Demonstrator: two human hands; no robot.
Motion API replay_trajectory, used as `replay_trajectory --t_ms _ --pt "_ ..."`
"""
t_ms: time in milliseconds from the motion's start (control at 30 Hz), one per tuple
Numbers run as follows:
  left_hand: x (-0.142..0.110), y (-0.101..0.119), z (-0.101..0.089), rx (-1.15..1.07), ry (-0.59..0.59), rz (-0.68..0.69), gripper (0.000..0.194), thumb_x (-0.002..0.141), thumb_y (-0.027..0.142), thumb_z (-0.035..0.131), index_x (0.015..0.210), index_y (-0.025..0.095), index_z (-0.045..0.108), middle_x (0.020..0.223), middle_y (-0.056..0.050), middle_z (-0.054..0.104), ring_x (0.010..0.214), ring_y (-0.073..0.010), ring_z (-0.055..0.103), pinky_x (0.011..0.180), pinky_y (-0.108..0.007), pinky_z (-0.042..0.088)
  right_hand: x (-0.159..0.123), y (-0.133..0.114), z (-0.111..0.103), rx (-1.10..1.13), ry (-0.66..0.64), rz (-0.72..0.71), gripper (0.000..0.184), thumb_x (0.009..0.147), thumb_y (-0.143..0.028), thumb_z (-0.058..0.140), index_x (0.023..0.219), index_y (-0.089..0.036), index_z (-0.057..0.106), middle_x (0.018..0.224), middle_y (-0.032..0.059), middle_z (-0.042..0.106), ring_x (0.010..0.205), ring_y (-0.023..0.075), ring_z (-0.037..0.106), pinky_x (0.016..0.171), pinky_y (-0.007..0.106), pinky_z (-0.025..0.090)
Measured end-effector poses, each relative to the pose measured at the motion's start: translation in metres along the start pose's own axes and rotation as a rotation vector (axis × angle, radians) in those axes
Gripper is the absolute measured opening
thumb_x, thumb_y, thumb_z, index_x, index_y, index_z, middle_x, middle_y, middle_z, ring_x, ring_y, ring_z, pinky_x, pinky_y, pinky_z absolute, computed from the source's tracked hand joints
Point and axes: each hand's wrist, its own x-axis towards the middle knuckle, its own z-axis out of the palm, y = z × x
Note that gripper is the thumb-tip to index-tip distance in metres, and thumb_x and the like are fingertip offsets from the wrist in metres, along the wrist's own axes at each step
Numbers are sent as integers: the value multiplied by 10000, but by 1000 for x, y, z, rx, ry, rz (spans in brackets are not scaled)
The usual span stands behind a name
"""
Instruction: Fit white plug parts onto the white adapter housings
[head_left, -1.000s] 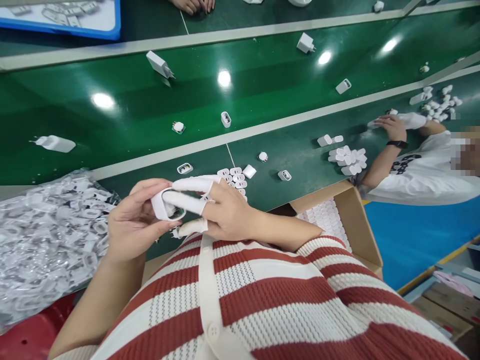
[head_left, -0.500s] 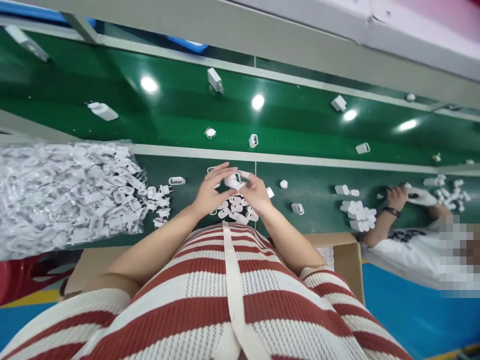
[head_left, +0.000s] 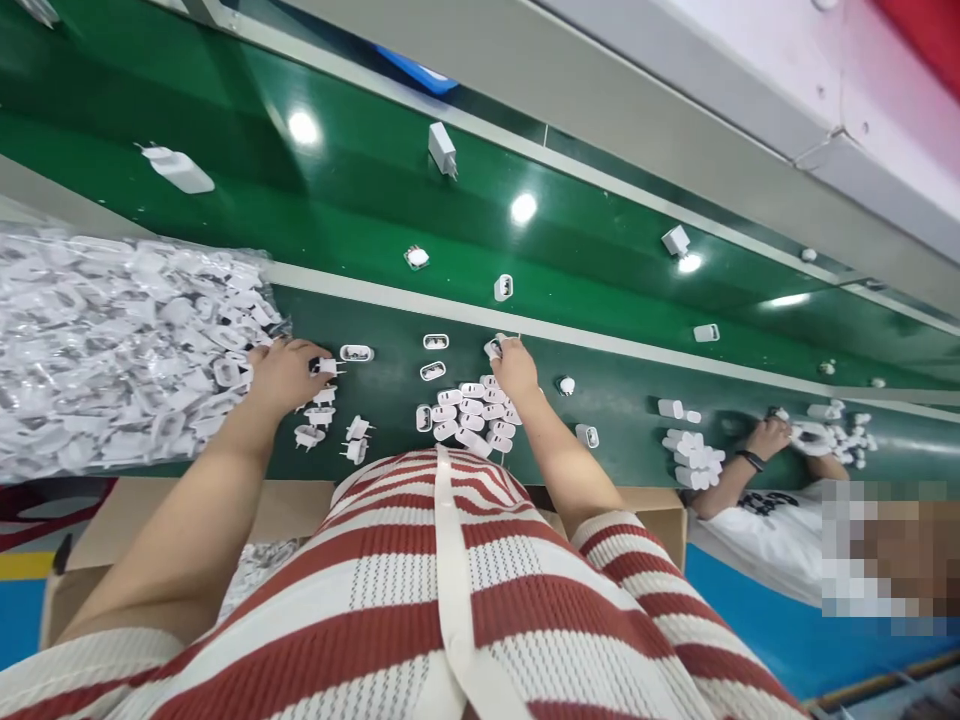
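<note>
My left hand (head_left: 283,378) is at the right edge of the heap of white plug pieces, its fingers closed around one white plug piece (head_left: 328,367) with metal pins. Several more plug pieces (head_left: 357,428) lie loose just below and to the right of it. My right hand (head_left: 517,372) grips a white charger housing (head_left: 494,347) near the far edge of the bench. Below that hand is a cluster of white charger housings (head_left: 471,407), packed close together. Two open housings (head_left: 435,342) lie between my hands, and another open housing (head_left: 357,353) sits beside my left hand.
A clear plastic bag (head_left: 127,350) full of plug pieces covers the left of the bench. Beyond a pale rail, a green conveyor (head_left: 360,220) carries scattered charger parts. Cardboard boxes (head_left: 300,500) stand under the bench edge. At right, a co-worker's hand (head_left: 770,437) is among white parts.
My hands have come apart from the middle. The left has moved left to the plug pieces; the right stays near the middle with a housing. The view has tilted.
</note>
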Motion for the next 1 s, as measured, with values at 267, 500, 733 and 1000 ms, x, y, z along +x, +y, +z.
replay_trajectory --t_ms 267,500,733,1000 --pt "19 18 9 -111 266 -67 439 771 541 787 1078 228 756 997 -49 658 967 -291 670 1042 -597 527 -22 10 -6 100 110 153 385 917 -67 542 1282 -80 666 1353 208 635 1276 311 612 1084 430 509" --pt "32 171 103 -667 23 131 382 818 537 836 1048 237 777 1154 -60 616 999 -204 704 889 -390 672 -26 -15 3 1169 97 64 458 787 -427 803 1183 -205 738 1140 75 785 979 217 746 838 347 615" --pt "98 156 107 -220 -138 246 635 810 603 792 1316 233 687 1407 -56 619 1334 -245 553 1198 -454 460 -24 4 -6 1197 270 289 294 756 -348 782 992 -179 737 878 36 793 809 169 735 678 270 562" --pt "198 67 45 42 -36 -4 936 849 844 553 1419 103 605 1535 -152 510 1441 -410 394 1168 -618 375 -39 -1 -11 1263 240 340 306 751 -367 790 983 -173 738 754 6 757 696 130 678 631 239 494"
